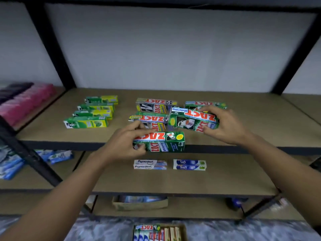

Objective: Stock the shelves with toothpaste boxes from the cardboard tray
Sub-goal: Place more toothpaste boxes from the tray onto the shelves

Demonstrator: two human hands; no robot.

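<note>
Tray point(184, 231) — toothpaste boxes point(156, 234) inside

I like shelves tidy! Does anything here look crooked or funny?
Yes. The green ZACT toothpaste box in the right hand sits tilted, and the second green ZACT box in the left hand pokes past the brown shelf front edge. All ZACT lettering reads upside down, unlike the white Pepsodent boxes below.
</note>
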